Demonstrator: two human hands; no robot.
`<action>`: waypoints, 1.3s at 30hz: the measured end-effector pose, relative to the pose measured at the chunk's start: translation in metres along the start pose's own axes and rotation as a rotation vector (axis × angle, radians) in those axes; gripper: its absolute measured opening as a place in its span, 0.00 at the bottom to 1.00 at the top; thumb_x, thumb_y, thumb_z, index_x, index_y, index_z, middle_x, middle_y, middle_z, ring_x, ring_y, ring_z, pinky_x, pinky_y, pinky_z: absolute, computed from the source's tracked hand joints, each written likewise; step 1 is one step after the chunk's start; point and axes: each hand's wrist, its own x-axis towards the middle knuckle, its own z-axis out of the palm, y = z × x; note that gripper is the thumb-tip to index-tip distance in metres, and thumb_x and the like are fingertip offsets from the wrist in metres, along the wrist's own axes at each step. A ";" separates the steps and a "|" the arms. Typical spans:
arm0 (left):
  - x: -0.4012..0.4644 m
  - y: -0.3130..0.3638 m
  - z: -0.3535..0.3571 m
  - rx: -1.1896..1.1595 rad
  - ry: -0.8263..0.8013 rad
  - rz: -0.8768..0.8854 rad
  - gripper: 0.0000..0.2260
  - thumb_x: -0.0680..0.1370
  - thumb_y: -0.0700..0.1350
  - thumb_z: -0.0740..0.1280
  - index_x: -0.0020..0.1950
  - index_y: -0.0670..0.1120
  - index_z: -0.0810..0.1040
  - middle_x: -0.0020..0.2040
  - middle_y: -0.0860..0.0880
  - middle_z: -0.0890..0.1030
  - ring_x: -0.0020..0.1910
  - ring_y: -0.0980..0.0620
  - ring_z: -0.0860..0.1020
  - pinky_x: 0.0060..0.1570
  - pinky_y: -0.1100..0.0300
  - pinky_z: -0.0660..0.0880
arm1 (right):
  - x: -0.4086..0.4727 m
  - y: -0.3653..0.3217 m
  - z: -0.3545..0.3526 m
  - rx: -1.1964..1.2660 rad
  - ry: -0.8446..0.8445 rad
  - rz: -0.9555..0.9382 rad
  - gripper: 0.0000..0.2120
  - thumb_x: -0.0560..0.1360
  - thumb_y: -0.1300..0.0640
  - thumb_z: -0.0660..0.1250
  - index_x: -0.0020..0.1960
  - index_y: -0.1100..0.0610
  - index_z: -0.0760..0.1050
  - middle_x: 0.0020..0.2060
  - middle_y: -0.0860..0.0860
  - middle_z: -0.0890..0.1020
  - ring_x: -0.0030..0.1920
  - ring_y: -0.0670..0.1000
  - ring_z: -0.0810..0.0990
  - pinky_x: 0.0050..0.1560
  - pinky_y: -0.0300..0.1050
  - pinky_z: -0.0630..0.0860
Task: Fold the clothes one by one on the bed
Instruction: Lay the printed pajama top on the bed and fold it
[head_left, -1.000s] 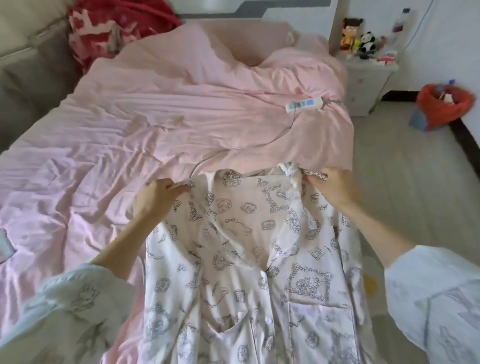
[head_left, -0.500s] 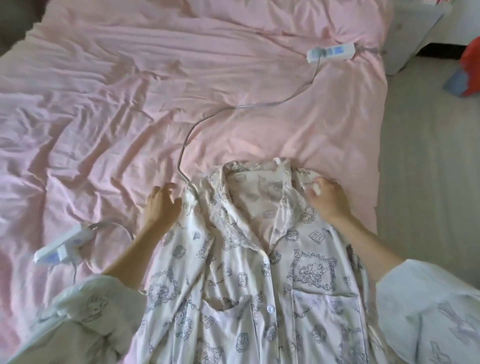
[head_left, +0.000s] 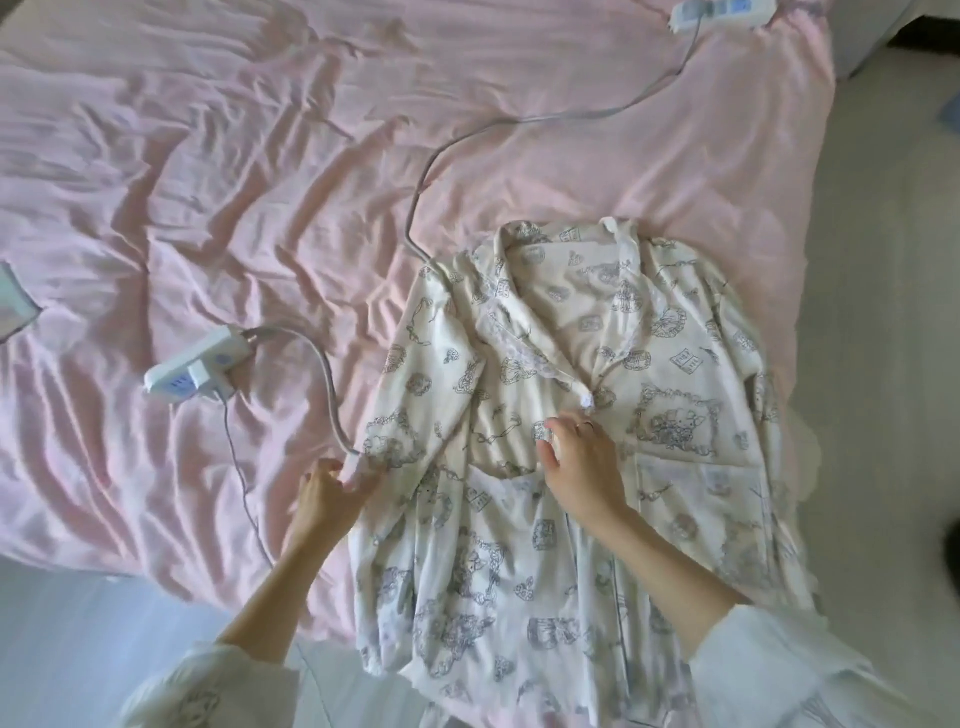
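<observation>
A cream pyjama shirt (head_left: 691, 395) with grey printed drawings lies face up on the pink bed sheet (head_left: 208, 197), collar pointing away from me. Its left sleeve is folded down along the body. My left hand (head_left: 332, 491) pinches the cuff of that sleeve at the shirt's left edge. My right hand (head_left: 582, 462) rests flat on the middle of the shirt front, just below the top button, fingers spread, holding nothing.
A white controller (head_left: 197, 371) with a grey cable lies on the sheet left of the shirt. A second controller (head_left: 722, 10) sits at the top edge. The bed's foot edge and pale floor (head_left: 893, 312) lie near me and to the right.
Both hands left the shirt's shoulders and moved down. The left now holds the sleeve cuff, the right presses on the chest. The view has tilted further down.
</observation>
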 end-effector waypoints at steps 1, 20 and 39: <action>-0.005 -0.013 -0.003 0.003 -0.057 -0.032 0.26 0.73 0.55 0.70 0.63 0.41 0.69 0.51 0.43 0.77 0.43 0.47 0.76 0.36 0.59 0.73 | -0.008 -0.013 0.013 -0.001 0.041 -0.036 0.10 0.74 0.61 0.67 0.54 0.62 0.79 0.54 0.58 0.81 0.57 0.59 0.78 0.59 0.53 0.73; -0.014 -0.050 -0.095 -0.093 0.022 0.215 0.10 0.75 0.39 0.66 0.54 0.41 0.70 0.45 0.44 0.76 0.42 0.46 0.73 0.36 0.57 0.67 | -0.036 -0.154 0.051 0.486 -0.357 0.305 0.14 0.79 0.53 0.58 0.39 0.57 0.75 0.30 0.50 0.77 0.32 0.48 0.75 0.34 0.39 0.71; -0.023 -0.114 -0.075 -0.703 -0.708 -0.541 0.22 0.79 0.55 0.61 0.57 0.35 0.70 0.48 0.38 0.77 0.40 0.43 0.80 0.39 0.53 0.81 | -0.018 -0.203 0.082 1.654 -0.584 0.918 0.14 0.79 0.57 0.60 0.63 0.60 0.71 0.55 0.60 0.77 0.51 0.59 0.75 0.49 0.58 0.72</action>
